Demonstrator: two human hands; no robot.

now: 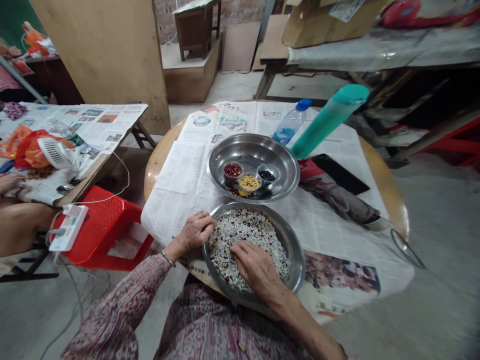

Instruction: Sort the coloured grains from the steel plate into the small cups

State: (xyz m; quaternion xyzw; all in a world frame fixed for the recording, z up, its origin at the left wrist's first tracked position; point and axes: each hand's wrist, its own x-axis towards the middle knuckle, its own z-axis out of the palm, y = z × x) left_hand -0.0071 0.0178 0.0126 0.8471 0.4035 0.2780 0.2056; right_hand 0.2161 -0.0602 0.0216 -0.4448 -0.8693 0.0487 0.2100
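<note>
A steel bowl (pixel 297 260) in front of me holds a mix of white grains (pixel 247 225) with dark, red and yellow beans through it. My left hand (pixel 195 231) is closed at the bowl's left rim, its fingers bent over the edge. Inside the same bowl, my right hand (pixel 257 267) rests on the grains with fingers together and bent down; what is under the fingertips is hidden. Just beyond stands a second steel bowl (pixel 255 142) with three small clear cups: red beans (pixel 232 170), yellow beans (pixel 249 183) and black beans (pixel 267 175). Some loose beans lie beside the cups.
Newspaper (pixel 180 170) covers the round table. On its right are a blue-capped bottle (pixel 292 121), a green cylinder (pixel 330 120), a black phone (pixel 340 173) and a folded umbrella (pixel 337 197). A red stool (pixel 101 235) carries a power strip (pixel 69 227). Another person's hand (pixel 11 183) shows far left.
</note>
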